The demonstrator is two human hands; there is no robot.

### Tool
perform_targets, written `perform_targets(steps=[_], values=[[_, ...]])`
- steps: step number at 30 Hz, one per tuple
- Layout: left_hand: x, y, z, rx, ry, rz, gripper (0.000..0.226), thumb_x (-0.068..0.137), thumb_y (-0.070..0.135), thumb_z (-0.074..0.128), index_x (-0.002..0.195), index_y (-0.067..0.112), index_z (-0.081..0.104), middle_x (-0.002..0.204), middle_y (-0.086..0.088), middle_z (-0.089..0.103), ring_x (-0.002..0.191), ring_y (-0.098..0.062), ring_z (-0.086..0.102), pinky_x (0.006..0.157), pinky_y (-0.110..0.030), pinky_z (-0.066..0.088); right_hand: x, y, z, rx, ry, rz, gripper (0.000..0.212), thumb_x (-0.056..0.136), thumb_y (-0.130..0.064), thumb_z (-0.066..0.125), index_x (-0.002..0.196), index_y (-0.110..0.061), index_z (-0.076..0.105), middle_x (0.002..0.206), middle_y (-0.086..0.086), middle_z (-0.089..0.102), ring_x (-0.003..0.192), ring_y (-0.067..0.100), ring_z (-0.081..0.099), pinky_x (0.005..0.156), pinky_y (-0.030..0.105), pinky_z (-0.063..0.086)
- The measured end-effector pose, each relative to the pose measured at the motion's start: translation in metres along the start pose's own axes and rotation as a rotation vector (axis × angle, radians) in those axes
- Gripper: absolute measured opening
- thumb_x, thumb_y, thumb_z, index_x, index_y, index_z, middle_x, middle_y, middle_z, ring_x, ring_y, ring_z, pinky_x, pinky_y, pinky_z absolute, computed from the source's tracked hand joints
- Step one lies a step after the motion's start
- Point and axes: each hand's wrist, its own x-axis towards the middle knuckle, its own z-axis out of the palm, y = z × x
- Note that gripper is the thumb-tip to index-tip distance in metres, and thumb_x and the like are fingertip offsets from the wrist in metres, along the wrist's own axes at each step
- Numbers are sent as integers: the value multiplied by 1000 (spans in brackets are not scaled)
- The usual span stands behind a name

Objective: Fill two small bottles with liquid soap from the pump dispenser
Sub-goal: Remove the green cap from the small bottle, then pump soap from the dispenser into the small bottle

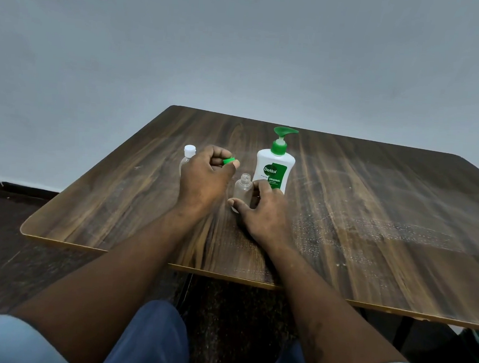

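A white pump dispenser [274, 167] with a green pump head stands upright near the middle of the wooden table [373, 214]. Just in front of it my right hand [261, 211] grips a small clear bottle [243, 188] that stands uncapped on the table. My left hand [204, 175] hovers to its left and pinches a small green cap [228, 161] between thumb and fingers. Behind my left hand a second small clear bottle [187, 158] with a white cap stands, partly hidden by the hand.
A grey wall rises behind the table. The table's near edge runs just above my knees, and the dark floor shows at the left. A green object [477, 346] peeks out under the table at the far right.
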Motion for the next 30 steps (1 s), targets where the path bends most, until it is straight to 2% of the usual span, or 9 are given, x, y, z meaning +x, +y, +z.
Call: perform_targets(steps=[5, 8, 11, 14, 17, 23, 25, 28, 30], values=[[4, -4, -22, 450, -36, 98, 20, 85, 28, 79, 99, 24, 66, 85, 14, 64, 80, -8, 63, 72, -29, 52, 0, -1, 0, 10, 5, -10, 58, 81, -61, 81, 121, -23, 62, 103, -1, 61, 100, 19, 60, 87, 45, 58], [11, -10, -33, 748, -153, 132, 11, 81, 30, 76, 87, 28, 67, 86, 5, 71, 83, -18, 66, 74, -34, 55, 1, -1, 0, 10, -3, -4, 58, 82, -60, 81, 121, -24, 62, 105, -1, 61, 100, 19, 61, 87, 45, 59], [9, -19, -40, 999, -282, 161, 11, 83, 28, 73, 92, 25, 77, 97, -3, 72, 84, -23, 66, 73, -35, 57, 1, -1, 1, 16, -1, -7, 56, 81, -61, 82, 119, -25, 61, 103, -2, 62, 98, 18, 62, 85, 45, 60], [4, -26, -41, 1070, -309, 108, 19, 87, 34, 74, 102, 23, 74, 99, -4, 70, 83, -20, 63, 69, -31, 53, 0, -1, 0, 16, -3, -6, 57, 81, -61, 82, 119, -24, 61, 104, -1, 63, 98, 18, 62, 85, 45, 60], [2, -27, -43, 1084, -332, 87, 19, 90, 33, 73, 106, 23, 74, 103, -7, 71, 94, -25, 66, 72, -31, 50, 0, -1, 0, 24, -1, -10, 57, 81, -61, 81, 119, -24, 61, 105, -2, 65, 98, 18, 63, 85, 45, 60], [-5, -23, -49, 1168, -344, 191, 31, 95, 39, 68, 120, 21, 70, 115, -8, 71, 104, -25, 65, 81, -36, 55, 0, -2, 2, 48, -6, -19, 54, 80, -62, 81, 116, -26, 61, 104, -5, 68, 98, 17, 65, 83, 45, 61], [-13, -20, -53, 1171, -262, 297, 39, 93, 43, 69, 125, 22, 68, 122, -4, 68, 108, -27, 63, 81, -41, 56, 0, -1, 3, 50, -2, -25, 53, 80, -62, 82, 114, -27, 62, 103, -6, 68, 97, 16, 65, 83, 45, 61], [-30, -17, -54, 1055, -78, 509, 27, 89, 35, 73, 110, 17, 69, 111, -6, 67, 93, -29, 63, 63, -35, 45, 1, 1, 4, 55, -8, -14, 53, 80, -63, 82, 114, -27, 62, 102, -6, 68, 97, 16, 65, 83, 44, 61], [-39, -16, -46, 872, -89, 467, 17, 89, 27, 73, 104, 20, 66, 105, 0, 64, 84, -23, 62, 60, -31, 41, 2, 2, 4, 55, -10, -13, 53, 80, -61, 83, 115, -27, 62, 102, -6, 68, 96, 15, 65, 83, 43, 61]])
